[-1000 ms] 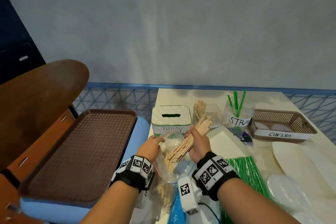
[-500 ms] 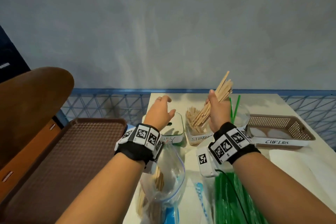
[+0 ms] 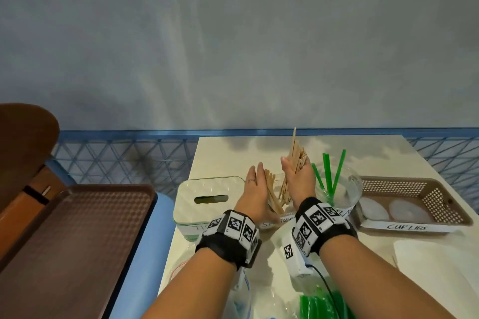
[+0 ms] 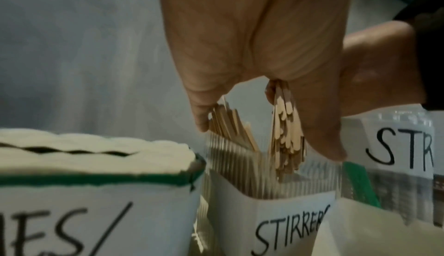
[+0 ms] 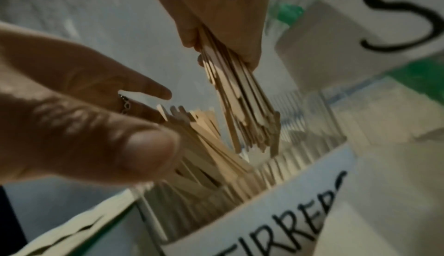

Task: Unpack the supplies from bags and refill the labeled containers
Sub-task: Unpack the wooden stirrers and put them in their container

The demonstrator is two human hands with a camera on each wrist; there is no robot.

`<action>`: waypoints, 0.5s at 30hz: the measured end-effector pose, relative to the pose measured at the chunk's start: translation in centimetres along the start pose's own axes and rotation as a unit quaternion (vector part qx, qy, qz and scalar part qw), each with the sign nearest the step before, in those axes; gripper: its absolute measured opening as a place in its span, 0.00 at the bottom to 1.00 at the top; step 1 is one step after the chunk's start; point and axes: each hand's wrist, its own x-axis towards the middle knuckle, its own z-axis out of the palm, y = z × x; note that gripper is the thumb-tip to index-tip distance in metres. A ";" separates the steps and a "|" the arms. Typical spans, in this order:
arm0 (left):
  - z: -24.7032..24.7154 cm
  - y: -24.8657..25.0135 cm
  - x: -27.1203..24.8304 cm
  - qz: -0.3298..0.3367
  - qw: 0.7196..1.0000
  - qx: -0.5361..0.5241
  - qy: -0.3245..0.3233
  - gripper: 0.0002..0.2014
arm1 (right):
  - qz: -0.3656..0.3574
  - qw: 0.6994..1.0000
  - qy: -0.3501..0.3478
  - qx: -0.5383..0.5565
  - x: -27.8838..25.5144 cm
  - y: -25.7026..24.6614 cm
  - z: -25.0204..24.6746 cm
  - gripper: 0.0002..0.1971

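Note:
My right hand grips a bundle of wooden stirrers upright, their lower ends dipping into the clear ribbed container labelled STIRRERS. The right wrist view shows the bundle just inside the container. My left hand, fingers straight, presses the stirrers standing in the container over to the left. The two hands are side by side above the container, which they mostly hide in the head view.
On the table, a white tissue box stands left of the container and a straws jar with green straws right of it. A brown cup lids basket sits far right. A zip bag and packed green straws lie near me. A brown tray is at left.
My right hand drew the bundle from the zip bag, raised it, and now has lowered it into the stirrer container. My left hand left the bag and moved onto the container's stirrers.

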 end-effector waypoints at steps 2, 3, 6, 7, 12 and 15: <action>0.8 -0.6 0.6 0.006 1.000 0.009 0.005 0.67 | 0.012 1.000 -0.013 -0.017 0.1 1.0 0.2 0.17; 1.1 -0.8 0.8 0.008 1.000 0.007 0.017 0.67 | 0.016 0.999 -0.020 -0.027 0.1 1.5 0.3 0.17; 1.4 -1.4 1.4 0.016 0.999 0.007 0.048 0.65 | 0.021 0.998 -0.030 -0.056 0.0 2.4 0.8 0.19; 1.4 -1.5 1.5 0.017 0.999 0.005 0.050 0.65 | 0.022 0.997 -0.033 -0.064 0.1 2.6 1.0 0.19; 1.4 -2.1 1.5 0.025 0.998 0.008 0.058 0.63 | 0.045 0.992 -0.053 -0.103 0.2 4.0 1.8 0.19; 1.5 -2.2 1.6 0.031 0.997 0.018 0.063 0.61 | 0.047 0.988 -0.051 -0.138 0.1 4.7 2.0 0.24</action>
